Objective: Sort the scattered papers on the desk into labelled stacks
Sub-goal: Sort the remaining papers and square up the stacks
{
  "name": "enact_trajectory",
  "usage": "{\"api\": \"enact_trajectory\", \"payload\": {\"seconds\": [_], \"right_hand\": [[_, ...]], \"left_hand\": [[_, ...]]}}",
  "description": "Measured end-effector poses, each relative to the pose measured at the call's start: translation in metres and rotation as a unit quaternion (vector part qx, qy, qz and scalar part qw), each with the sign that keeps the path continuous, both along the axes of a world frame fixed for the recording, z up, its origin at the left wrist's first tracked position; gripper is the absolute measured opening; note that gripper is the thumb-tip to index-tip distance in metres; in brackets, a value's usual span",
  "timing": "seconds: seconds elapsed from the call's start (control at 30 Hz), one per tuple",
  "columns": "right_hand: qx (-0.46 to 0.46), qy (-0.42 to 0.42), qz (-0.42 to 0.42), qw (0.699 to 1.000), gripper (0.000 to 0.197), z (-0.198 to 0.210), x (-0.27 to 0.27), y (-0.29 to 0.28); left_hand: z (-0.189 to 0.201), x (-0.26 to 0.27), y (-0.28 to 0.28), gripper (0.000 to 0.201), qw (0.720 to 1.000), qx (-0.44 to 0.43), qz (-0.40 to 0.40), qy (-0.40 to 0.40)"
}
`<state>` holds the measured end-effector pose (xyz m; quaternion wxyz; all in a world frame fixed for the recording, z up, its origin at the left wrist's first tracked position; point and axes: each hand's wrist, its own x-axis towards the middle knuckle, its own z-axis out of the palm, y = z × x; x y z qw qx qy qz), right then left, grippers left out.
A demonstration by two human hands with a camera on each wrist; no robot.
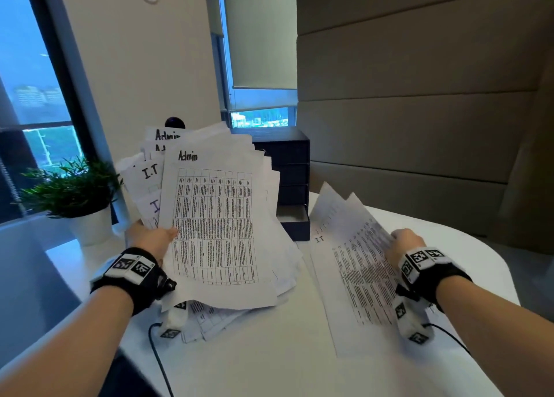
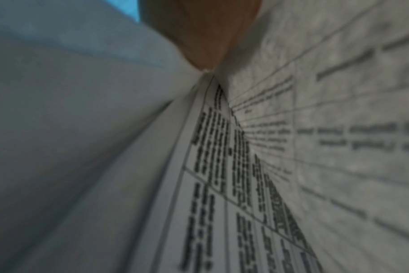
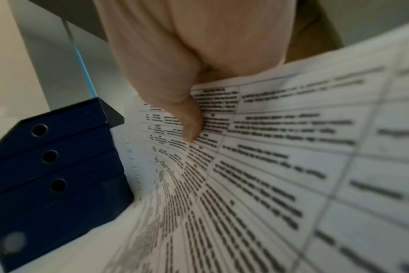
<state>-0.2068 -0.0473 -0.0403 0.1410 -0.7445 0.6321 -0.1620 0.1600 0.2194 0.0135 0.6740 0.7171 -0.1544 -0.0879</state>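
While held upright above the desk point(image 1: 269, 351) in left hand point(image 1: 153, 238), thumb pinched across its near edge: fan point(image 1: 215, 217) of unsorted papers, "Admin" sheet frontmost, "I.T" behind. Further right, gripped low in right hand point(image 1: 404, 244), thumb point(image 3: 189, 125) pressing: "I.T" sheets point(image 1: 353, 265), long axis running away from body, presumably next to be laid flat.

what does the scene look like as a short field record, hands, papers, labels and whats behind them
left hand: left hand holds a fanned bundle of papers upright
top label: Admin; I.T sheets behind
right hand: right hand grips I.T sheets low over the desk
behind: dark drawer unit, bottom drawer open
left side: potted plant
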Motion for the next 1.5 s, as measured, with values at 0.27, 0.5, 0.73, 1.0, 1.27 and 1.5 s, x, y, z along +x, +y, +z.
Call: {"api": "enact_trajectory", "payload": {"seconds": [0.27, 0.5, 0.73, 1.0, 1.27, 1.5], "right_hand": [[-0.136, -0.081, 0.003, 0.987, 0.013, 0.092, -0.005, 0.063], [-0.203, -0.330, 0.077, 0.918, 0.010, 0.133, 0.030, 0.083], [-0.020, -0.474, 0.085, 0.876, 0.012, 0.114, 0.068, 0.075], [0.131, -0.212, 0.141, 0.958, 0.015, 0.048, 0.125, 0.086], [0.194, -0.092, 0.183, 0.959, 0.029, 0.000, 0.172, 0.101], [0.204, -0.133, 0.182, 0.953, 0.022, -0.005, 0.181, 0.102]], "left_hand": [[0.012, -0.026, 0.007, 0.018, 0.999, 0.034, -0.023, -0.027], [-0.006, -0.022, 0.012, 0.038, 0.998, 0.059, -0.026, -0.027], [-0.022, -0.011, 0.015, 0.068, 0.998, 0.034, -0.043, -0.036], [-0.044, 0.011, 0.018, 0.069, 0.996, 0.030, -0.081, -0.004], [-0.060, 0.010, 0.025, 0.019, 0.982, 0.032, -0.184, -0.014], [-0.070, 0.026, 0.017, 0.096, 0.970, 0.021, -0.184, 0.159]]}}
